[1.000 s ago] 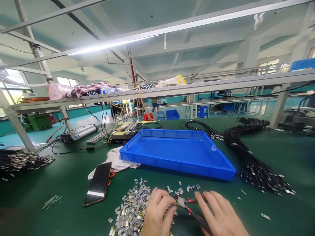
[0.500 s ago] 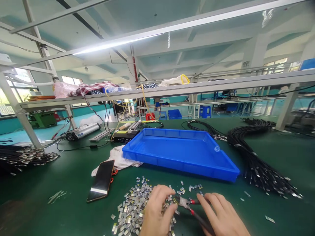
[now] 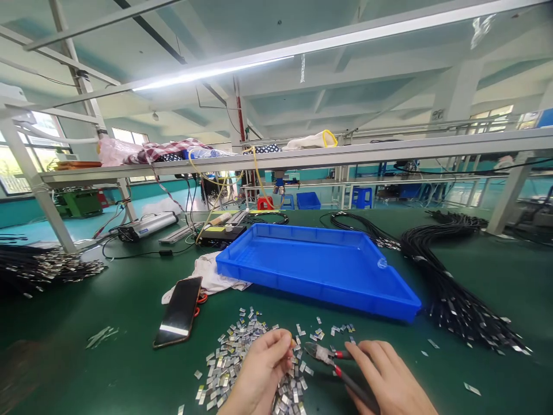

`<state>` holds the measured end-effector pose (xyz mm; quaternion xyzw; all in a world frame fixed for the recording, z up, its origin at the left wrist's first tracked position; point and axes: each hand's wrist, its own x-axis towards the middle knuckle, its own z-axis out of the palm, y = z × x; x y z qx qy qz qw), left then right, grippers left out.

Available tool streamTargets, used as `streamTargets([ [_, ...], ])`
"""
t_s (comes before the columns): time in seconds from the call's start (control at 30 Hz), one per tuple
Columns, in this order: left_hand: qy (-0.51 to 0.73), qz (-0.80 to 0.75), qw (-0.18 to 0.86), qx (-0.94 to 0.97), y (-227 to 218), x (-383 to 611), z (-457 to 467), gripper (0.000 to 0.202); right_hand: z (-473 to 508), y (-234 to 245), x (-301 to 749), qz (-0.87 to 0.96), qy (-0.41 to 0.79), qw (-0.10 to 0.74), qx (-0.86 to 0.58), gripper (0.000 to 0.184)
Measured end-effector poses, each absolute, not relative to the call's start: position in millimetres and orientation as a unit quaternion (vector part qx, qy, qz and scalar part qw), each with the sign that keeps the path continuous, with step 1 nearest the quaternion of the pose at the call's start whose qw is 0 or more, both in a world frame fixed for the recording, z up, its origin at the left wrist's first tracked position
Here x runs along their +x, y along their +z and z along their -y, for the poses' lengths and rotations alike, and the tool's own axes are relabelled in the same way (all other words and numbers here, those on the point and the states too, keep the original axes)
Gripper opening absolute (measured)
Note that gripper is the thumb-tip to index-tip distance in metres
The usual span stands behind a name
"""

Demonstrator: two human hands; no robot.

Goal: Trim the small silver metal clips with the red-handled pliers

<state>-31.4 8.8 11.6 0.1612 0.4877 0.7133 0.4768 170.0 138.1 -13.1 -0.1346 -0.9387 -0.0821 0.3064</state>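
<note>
My left hand (image 3: 259, 374) is at the bottom of the view over a heap of small silver metal pieces (image 3: 235, 357). Its fingertips are pinched together on one small piece. My right hand (image 3: 386, 380) lies just to the right and grips red-handled cutting pliers (image 3: 330, 360). The pliers' jaws point left, toward my left fingertips, with a small gap between them. Both hands rest low on the green table (image 3: 86, 380).
A blue plastic tray (image 3: 319, 271) lies beyond the hands. A black phone (image 3: 179, 311) lies left on a white cloth (image 3: 211, 274). Bundles of black cables (image 3: 449, 282) run along the right. More cable ends (image 3: 38, 271) lie at the far left. A metal shelf (image 3: 302, 158) crosses above.
My left hand has drawn back from the pliers' jaws and lifted slightly with a pinched piece. The camera has tilted a little; the right hand has hardly moved.
</note>
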Motion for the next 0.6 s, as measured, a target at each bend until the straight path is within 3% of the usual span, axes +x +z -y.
streamTargets([
  [0.27, 0.697, -0.522, 0.455, 0.185, 14.4, -24.1, -8.5, 0.035, -133.5, -8.4, 168.6, 0.944, -0.004, 0.291, -0.155, 0.035],
  [0.6, 0.683, -0.518, 0.491, 0.156, 11.1, -19.5, -10.3, 0.036, -131.2, -8.7, 166.9, 0.931, -0.043, 0.332, -0.144, 0.036],
])
